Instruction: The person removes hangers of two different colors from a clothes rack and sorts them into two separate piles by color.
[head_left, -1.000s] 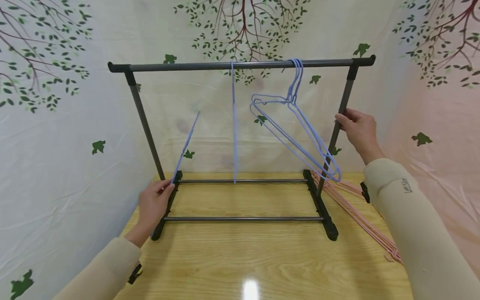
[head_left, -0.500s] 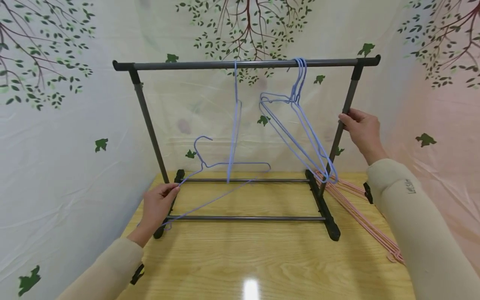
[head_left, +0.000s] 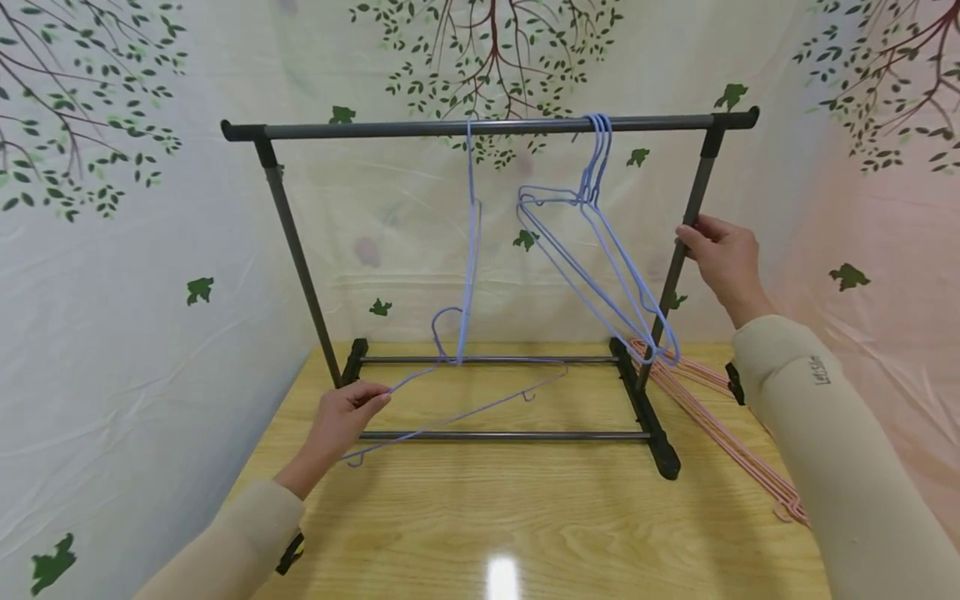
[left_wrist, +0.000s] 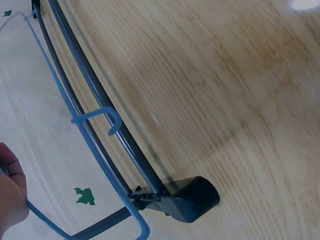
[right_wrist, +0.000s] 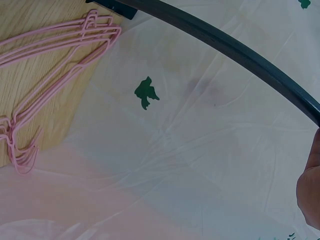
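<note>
My left hand [head_left: 341,425] pinches one shoulder of a blue clothes hanger [head_left: 457,418], held low and tilted inside the lower frame of a dark garment rack [head_left: 375,130]. The held hanger's hook points up, close to the bottom of a second blue hanger [head_left: 471,250] that hangs edge-on from the top bar. Several more blue hangers [head_left: 600,242] hang bunched on the bar's right part. With thumb and fingers, my right hand [head_left: 723,262] grips the rack's right upright. The left wrist view shows the held hanger's small strap hook [left_wrist: 107,116] in front of the lower bars.
Several pink hangers [right_wrist: 55,45] lie stacked on the wooden table [head_left: 525,517] beside the rack's right foot [head_left: 660,454]. Behind the rack hangs a pale cloth [head_left: 360,217] printed with branches and leaves.
The hanger in my left hand has turned from edge-on to broadside and come down to the right. The middle hanging one has swung slightly. My right hand keeps its grip on the upright.
</note>
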